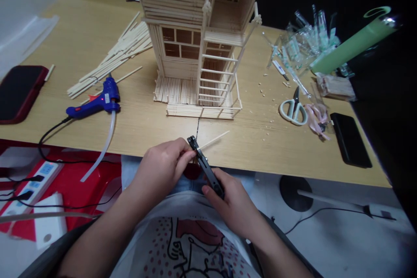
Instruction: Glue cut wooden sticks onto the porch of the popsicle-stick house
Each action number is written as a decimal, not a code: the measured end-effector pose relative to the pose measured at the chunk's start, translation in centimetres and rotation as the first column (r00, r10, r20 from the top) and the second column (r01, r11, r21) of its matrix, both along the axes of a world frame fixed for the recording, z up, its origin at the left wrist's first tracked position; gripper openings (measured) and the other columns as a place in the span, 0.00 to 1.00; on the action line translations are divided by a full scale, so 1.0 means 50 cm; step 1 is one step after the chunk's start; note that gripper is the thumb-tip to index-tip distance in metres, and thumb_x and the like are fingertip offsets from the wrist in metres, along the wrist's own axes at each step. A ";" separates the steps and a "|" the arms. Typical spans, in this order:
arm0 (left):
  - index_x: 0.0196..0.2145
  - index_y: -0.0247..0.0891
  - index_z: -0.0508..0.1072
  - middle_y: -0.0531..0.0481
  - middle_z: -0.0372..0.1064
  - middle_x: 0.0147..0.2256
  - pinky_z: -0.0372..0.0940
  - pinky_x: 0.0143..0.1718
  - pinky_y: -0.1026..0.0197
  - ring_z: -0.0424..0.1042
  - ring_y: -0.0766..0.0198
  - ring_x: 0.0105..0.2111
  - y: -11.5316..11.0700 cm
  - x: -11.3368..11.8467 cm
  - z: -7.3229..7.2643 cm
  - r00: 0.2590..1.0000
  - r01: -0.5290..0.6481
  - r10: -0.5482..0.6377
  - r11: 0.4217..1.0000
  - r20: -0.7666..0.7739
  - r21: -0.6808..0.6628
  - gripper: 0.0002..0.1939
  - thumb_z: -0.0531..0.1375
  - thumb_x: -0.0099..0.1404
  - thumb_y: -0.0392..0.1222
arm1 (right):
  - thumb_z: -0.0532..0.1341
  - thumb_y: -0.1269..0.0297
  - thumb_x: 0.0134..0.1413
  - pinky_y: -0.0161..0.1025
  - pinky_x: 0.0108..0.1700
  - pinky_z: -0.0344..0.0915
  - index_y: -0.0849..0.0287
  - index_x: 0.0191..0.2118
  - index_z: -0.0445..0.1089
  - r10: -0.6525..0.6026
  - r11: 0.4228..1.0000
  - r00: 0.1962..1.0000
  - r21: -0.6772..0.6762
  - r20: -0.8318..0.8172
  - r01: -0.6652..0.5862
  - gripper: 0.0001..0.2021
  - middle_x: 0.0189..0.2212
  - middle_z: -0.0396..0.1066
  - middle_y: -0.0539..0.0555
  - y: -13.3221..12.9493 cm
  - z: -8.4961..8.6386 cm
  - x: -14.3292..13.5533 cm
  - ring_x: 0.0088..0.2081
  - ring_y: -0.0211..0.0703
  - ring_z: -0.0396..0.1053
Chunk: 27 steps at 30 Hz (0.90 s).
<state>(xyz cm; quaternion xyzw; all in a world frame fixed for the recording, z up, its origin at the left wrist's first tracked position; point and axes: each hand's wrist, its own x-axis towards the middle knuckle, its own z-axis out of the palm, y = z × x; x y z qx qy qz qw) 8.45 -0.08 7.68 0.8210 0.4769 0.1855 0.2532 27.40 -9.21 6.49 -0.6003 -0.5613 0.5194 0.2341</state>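
My left hand [166, 160] is closed in a pinch at the head of a black plier-like cutter [206, 167]. A thin wooden stick [216, 138] runs through the tool's jaws, its free end pointing right over the table edge; the pinched end is hidden by my fingers. The lower handles of the cutter are in my right hand [230, 197], whose fingers are wrapped round them. Just beyond stands a model house of wooden sticks [177, 4], with a ladder [217, 80] and a low railed porch [200, 111].
Left of the house lie a pile of sticks [117, 58], a blue glue gun [106, 97] with its cord, and a red-cased phone [21, 93]. On the right are scissors [293, 112], plastic wrappers [302, 41], a green bottle [353, 45] and a black phone [350, 140].
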 end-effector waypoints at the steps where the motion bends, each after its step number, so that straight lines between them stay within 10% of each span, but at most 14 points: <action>1: 0.31 0.41 0.70 0.54 0.72 0.25 0.57 0.28 0.62 0.69 0.65 0.24 0.000 0.000 -0.002 1.000 0.004 -0.004 1.000 -0.001 0.006 0.11 0.57 0.71 0.43 | 0.58 0.64 0.64 0.38 0.38 0.58 0.59 0.44 0.69 0.003 1.000 1.000 -0.001 0.011 -0.003 0.07 0.36 0.71 0.52 0.000 0.000 -0.001 0.36 0.43 0.64; 27: 0.33 0.44 0.71 0.52 0.77 0.28 0.53 0.26 0.61 0.74 0.59 0.27 -0.026 -0.021 -0.004 0.976 -0.009 0.025 0.997 -0.218 0.072 0.14 0.53 0.75 0.49 | 0.58 0.58 0.65 0.35 0.30 0.55 0.58 0.35 0.68 -0.190 0.981 0.981 -0.036 -0.021 0.189 0.10 0.26 0.69 0.49 -0.021 -0.049 -0.056 0.28 0.40 0.64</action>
